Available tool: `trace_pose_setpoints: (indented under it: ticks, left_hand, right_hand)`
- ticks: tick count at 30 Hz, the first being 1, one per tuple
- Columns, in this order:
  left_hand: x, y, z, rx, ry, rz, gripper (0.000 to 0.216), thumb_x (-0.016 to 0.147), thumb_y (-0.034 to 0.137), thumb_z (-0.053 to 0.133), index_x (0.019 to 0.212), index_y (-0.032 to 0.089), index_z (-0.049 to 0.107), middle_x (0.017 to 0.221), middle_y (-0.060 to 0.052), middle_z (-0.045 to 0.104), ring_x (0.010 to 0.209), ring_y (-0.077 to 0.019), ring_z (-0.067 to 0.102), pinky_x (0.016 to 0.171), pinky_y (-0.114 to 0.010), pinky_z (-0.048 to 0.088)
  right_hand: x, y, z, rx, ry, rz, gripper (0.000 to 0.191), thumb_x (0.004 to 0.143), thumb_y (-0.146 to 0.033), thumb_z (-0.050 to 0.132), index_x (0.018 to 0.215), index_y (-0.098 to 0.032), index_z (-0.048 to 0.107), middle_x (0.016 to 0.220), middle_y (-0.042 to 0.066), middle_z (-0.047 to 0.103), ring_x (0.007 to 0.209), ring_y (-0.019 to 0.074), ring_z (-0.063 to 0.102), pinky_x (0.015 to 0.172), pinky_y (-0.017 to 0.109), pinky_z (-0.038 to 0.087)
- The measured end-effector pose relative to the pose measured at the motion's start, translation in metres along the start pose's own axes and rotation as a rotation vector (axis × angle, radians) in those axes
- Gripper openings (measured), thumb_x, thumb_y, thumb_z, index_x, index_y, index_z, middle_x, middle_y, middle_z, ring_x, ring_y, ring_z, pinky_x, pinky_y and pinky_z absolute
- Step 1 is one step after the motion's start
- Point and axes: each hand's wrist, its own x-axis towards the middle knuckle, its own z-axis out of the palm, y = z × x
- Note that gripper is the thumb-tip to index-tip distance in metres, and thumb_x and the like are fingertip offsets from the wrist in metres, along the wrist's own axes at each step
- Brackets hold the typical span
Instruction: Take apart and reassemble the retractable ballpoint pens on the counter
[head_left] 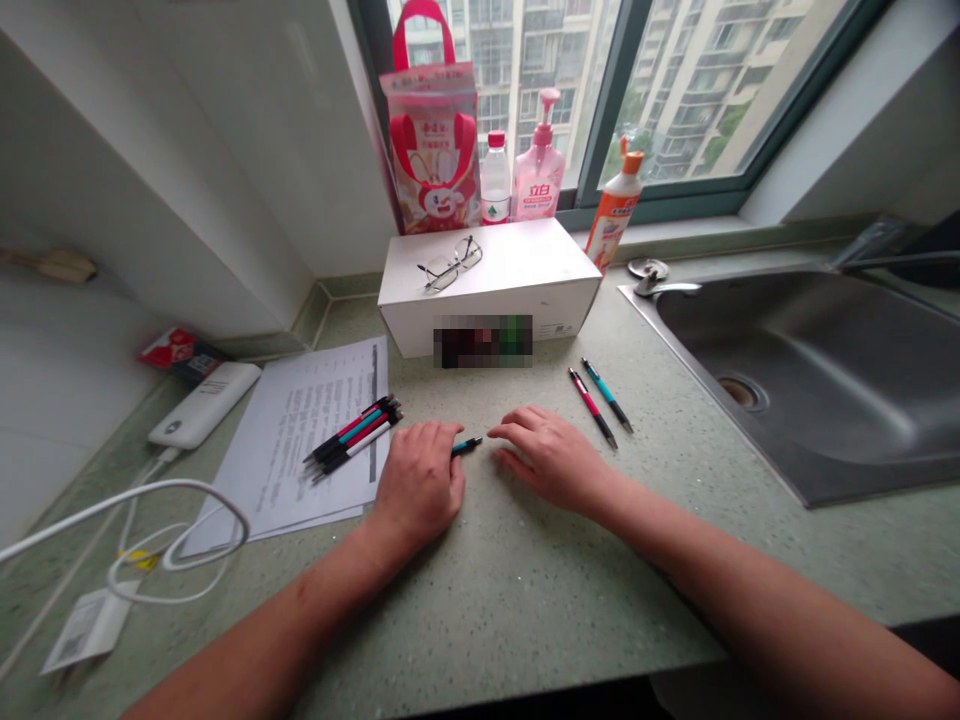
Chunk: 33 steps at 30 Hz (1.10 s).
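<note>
My left hand rests low over the counter, its fingers closed round a teal pen whose black end sticks out to the right. Just right of that end is my right hand, holding nothing, with thumb and fingers apart. Further right, a red pen and another teal pen lie side by side on the counter. To the left of my left hand, a pile of several pens in red, teal, white and black lies on printed sheets of paper.
A white box with eyeglasses on top stands at the back. Behind it are a pink pump bottle, a water bottle and a bag. At right is a steel sink; at left, a power bank with a white cable.
</note>
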Motion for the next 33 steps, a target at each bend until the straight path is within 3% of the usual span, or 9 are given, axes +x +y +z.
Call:
trace_pose_setpoints:
  ticks: [4, 11, 17, 24, 28, 33]
  left_hand:
    - [0.000, -0.002, 0.000, 0.034, -0.037, 0.007, 0.027, 0.082, 0.011, 0.059, 0.109, 0.013, 0.063, 0.092, -0.010, 0.066, 0.088, -0.0306, 0.060, 0.079, -0.045, 0.045]
    - [-0.002, 0.002, 0.005, -0.140, 0.013, 0.160, 0.017, 0.096, 0.016, 0.051, 0.110, 0.015, 0.059, 0.097, -0.009, 0.068, 0.089, -0.0259, 0.062, 0.079, -0.040, 0.047]
    - [-0.003, 0.005, 0.005, -0.249, 0.085, 0.235, 0.014, 0.099, 0.016, 0.048, 0.111, 0.017, 0.057, 0.099, -0.009, 0.070, 0.091, -0.0235, 0.064, 0.081, -0.037, 0.049]
    - [0.001, -0.008, 0.004, -0.293, 0.137, 0.040, 0.013, 0.098, 0.024, 0.057, 0.109, 0.017, 0.062, 0.099, -0.009, 0.071, 0.091, -0.0233, 0.065, 0.083, -0.038, 0.051]
    - [0.005, -0.017, 0.002, -0.505, 0.206, -0.124, 0.011, 0.096, 0.023, 0.062, 0.103, 0.017, 0.067, 0.093, -0.006, 0.071, 0.082, -0.0186, 0.065, 0.076, -0.032, 0.053]
    - [0.008, -0.018, 0.000, -0.751, 0.212, -0.287, 0.016, 0.090, 0.031, 0.070, 0.097, 0.018, 0.073, 0.088, -0.005, 0.076, 0.076, -0.0173, 0.067, 0.070, -0.030, 0.054]
  right_hand:
    - [-0.001, 0.003, 0.000, 0.003, 0.027, 0.009, 0.022, 0.097, -0.023, 0.057, 0.115, -0.015, 0.067, 0.106, 0.011, 0.068, 0.099, 0.0251, 0.061, 0.088, 0.043, 0.052]
    - [0.001, -0.003, -0.001, 0.029, 0.016, -0.032, 0.027, 0.097, -0.030, 0.061, 0.118, -0.016, 0.066, 0.107, 0.012, 0.068, 0.101, 0.0253, 0.061, 0.089, 0.042, 0.050]
    - [0.001, -0.004, 0.003, 0.016, -0.090, -0.013, 0.020, 0.100, -0.031, 0.057, 0.098, -0.018, 0.073, 0.087, 0.008, 0.070, 0.084, 0.0216, 0.061, 0.078, 0.036, 0.047]
    - [0.002, 0.004, 0.001, 0.253, -0.021, 0.247, 0.022, 0.101, -0.029, 0.051, 0.101, -0.021, 0.072, 0.093, 0.006, 0.074, 0.085, 0.0201, 0.065, 0.074, 0.032, 0.046]
    - [0.006, 0.008, -0.005, 0.451, -0.026, 0.392, 0.022, 0.099, -0.029, 0.052, 0.092, -0.021, 0.071, 0.077, 0.002, 0.071, 0.071, 0.0162, 0.063, 0.065, 0.027, 0.042]
    - [0.008, 0.009, -0.006, 0.605, -0.015, 0.431, 0.027, 0.098, -0.031, 0.052, 0.080, -0.019, 0.069, 0.069, 0.000, 0.067, 0.063, 0.0139, 0.058, 0.060, 0.026, 0.040]
